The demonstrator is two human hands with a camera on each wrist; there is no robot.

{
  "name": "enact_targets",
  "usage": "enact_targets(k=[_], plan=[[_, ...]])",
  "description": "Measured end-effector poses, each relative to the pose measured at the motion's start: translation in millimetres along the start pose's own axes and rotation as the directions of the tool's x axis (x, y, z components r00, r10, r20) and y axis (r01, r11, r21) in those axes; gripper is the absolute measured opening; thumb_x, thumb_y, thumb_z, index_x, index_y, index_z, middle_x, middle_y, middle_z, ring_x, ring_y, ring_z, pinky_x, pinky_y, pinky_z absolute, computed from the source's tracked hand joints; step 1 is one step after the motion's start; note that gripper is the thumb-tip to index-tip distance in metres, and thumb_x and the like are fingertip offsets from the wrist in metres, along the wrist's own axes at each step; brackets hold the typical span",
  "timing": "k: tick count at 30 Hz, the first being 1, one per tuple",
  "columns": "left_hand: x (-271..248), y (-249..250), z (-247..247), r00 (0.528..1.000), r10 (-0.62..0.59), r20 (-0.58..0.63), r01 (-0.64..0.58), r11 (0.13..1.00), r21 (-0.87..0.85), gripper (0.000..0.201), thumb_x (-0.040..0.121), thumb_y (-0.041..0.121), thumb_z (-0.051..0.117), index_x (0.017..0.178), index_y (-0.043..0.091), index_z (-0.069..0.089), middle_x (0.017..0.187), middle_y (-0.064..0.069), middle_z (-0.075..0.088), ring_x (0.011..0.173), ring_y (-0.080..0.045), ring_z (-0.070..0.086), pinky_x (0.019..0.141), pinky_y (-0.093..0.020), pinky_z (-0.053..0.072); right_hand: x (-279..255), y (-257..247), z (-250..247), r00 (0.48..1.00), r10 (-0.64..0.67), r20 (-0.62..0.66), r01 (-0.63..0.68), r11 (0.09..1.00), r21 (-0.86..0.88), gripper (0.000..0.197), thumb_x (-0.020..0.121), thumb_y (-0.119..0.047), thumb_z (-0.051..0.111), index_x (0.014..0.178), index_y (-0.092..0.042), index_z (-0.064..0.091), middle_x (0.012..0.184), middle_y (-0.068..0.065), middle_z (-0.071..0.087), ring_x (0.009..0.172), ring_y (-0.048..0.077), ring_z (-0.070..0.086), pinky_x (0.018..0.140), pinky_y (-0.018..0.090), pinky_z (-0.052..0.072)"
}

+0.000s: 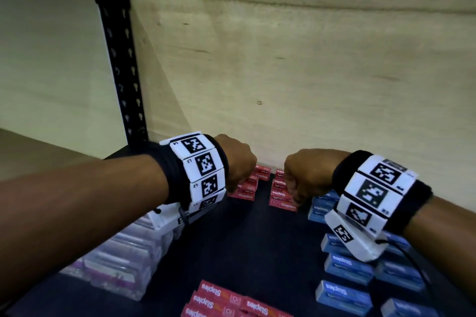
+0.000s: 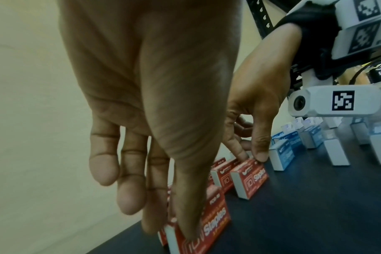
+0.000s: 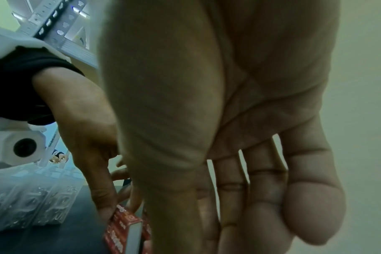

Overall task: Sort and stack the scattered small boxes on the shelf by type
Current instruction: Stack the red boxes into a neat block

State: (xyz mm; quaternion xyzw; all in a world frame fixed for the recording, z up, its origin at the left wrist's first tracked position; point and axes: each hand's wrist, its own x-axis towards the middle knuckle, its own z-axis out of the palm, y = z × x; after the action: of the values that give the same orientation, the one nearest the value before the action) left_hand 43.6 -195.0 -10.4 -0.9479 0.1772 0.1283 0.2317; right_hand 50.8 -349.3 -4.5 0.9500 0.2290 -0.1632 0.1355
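Observation:
Two short rows of red staples boxes stand at the back of the dark shelf [image 1: 260, 239], one on the left [image 1: 243, 189] and one on the right [image 1: 282, 197]. My left hand [image 1: 242, 175] reaches down onto the left row. In the left wrist view its thumb and fingers [image 2: 170, 232] pinch the nearest red box [image 2: 209, 221]. My right hand [image 1: 291, 185] is over the right row, and its thumb and forefinger [image 2: 251, 157] pinch the top of a red box [image 2: 250, 177]. In the right wrist view the palm [image 3: 207, 120] hides that box.
Blue staples boxes [image 1: 347, 265] stand in rows on the right of the shelf. Clear plastic cases [image 1: 121, 260] are stacked on the left. More red boxes [image 1: 231, 301] lie at the front edge. A wooden back panel [image 1: 283, 85] and a black upright [image 1: 121, 59] close the rear.

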Motion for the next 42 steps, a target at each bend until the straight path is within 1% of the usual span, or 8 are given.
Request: enact_targets(k=[10, 17, 20, 23, 28, 35, 38, 42], plan=[[-34.9, 6.2, -9.2, 0.999, 0.030, -0.014, -0.031, 0.998, -0.057, 0.027, 0.086, 0.030, 0.073, 0.111, 0.022, 0.068, 0.103, 0.003, 0.068, 0.088, -0.020, 0.063, 0.076, -0.032, 0.051, -35.7, -11.3, -0.7, 0.999, -0.017, -0.035, 0.018, 1.000, 0.016, 0.014, 0.087, -0.025, 0.073, 0.099, -0.017, 0.075, 0.096, -0.001, 0.073, 0.089, 0.018, 0.068, 0.076, 0.030, 0.055], [-75.3, 14.7, 2.8, 0.997, 0.071, 0.027, -0.068, 0.991, -0.115, 0.023, 0.087, 0.028, 0.072, 0.110, 0.024, 0.069, 0.098, 0.007, 0.067, 0.074, -0.010, 0.052, 0.051, -0.020, 0.034, -81.5, -31.1, 15.5, 0.996, -0.076, -0.050, 0.077, 0.997, 0.026, 0.010, 0.088, -0.022, 0.069, 0.095, -0.020, 0.076, 0.071, -0.011, 0.062, 0.060, 0.005, 0.053, 0.056, 0.020, 0.044], [-90.6, 19.7, 7.4, 0.993, 0.106, 0.044, -0.100, 0.986, -0.131, 0.022, 0.088, 0.027, 0.072, 0.109, 0.022, 0.069, 0.103, 0.007, 0.070, 0.064, -0.004, 0.048, 0.050, -0.016, 0.031, -98.4, -41.6, 22.0, 0.993, -0.106, -0.043, 0.107, 0.994, 0.008, 0.012, 0.088, -0.021, 0.066, 0.096, -0.020, 0.076, 0.080, -0.007, 0.068, 0.067, 0.009, 0.058, 0.062, 0.022, 0.047], [-104.0, 23.7, 11.1, 0.993, 0.110, 0.043, -0.102, 0.982, -0.158, 0.019, 0.088, 0.026, 0.071, 0.106, 0.023, 0.069, 0.085, 0.012, 0.062, 0.055, 0.000, 0.043, 0.049, -0.016, 0.032, -109.3, -50.7, 29.6, 0.993, -0.117, -0.029, 0.117, 0.993, 0.022, 0.010, 0.088, -0.022, 0.067, 0.094, -0.019, 0.075, 0.073, -0.008, 0.066, 0.070, 0.012, 0.062, 0.069, 0.025, 0.052], [-120.9, 24.7, 19.4, 0.991, 0.118, 0.063, -0.105, 0.977, -0.184, 0.015, 0.086, 0.027, 0.073, 0.100, 0.024, 0.071, 0.085, 0.011, 0.062, 0.076, -0.008, 0.056, 0.068, -0.023, 0.043, -121.3, -54.5, 39.6, 0.993, -0.114, -0.021, 0.116, 0.990, 0.083, 0.013, 0.088, -0.029, 0.068, 0.093, -0.018, 0.074, 0.084, -0.002, 0.074, 0.079, 0.018, 0.069, 0.072, 0.030, 0.056], [-131.6, 18.9, 28.0, 0.975, 0.178, 0.133, -0.121, 0.928, -0.353, 0.017, 0.086, 0.028, 0.072, 0.102, 0.027, 0.074, 0.084, 0.018, 0.068, 0.087, -0.005, 0.066, 0.088, -0.028, 0.054, -136.5, -55.2, 46.9, 0.993, -0.115, -0.025, 0.117, 0.980, 0.164, 0.012, 0.090, -0.030, 0.066, 0.099, -0.024, 0.072, 0.089, -0.009, 0.073, 0.070, 0.003, 0.060, 0.071, 0.025, 0.053], [-133.9, 19.6, 27.1, 0.974, 0.187, 0.127, -0.125, 0.915, -0.384, 0.017, 0.090, 0.026, 0.065, 0.105, 0.030, 0.072, 0.096, 0.012, 0.072, 0.092, -0.008, 0.067, 0.088, -0.028, 0.054, -138.0, -55.5, 47.6, 0.994, -0.111, -0.013, 0.111, 0.973, 0.200, 0.014, 0.093, -0.028, 0.060, 0.099, -0.025, 0.072, 0.088, -0.011, 0.075, 0.055, -0.009, 0.054, 0.059, 0.016, 0.043], [-133.7, 22.5, 25.8, 0.973, 0.198, 0.119, -0.136, 0.907, -0.398, 0.016, 0.093, 0.028, 0.061, 0.105, 0.028, 0.071, 0.100, 0.009, 0.073, 0.093, -0.008, 0.068, 0.088, -0.028, 0.055, -136.3, -58.3, 48.2, 0.993, -0.114, -0.027, 0.117, 0.966, 0.228, 0.017, 0.095, -0.030, 0.056, 0.099, -0.025, 0.072, 0.087, -0.012, 0.076, 0.059, -0.006, 0.055, 0.059, 0.016, 0.040]])
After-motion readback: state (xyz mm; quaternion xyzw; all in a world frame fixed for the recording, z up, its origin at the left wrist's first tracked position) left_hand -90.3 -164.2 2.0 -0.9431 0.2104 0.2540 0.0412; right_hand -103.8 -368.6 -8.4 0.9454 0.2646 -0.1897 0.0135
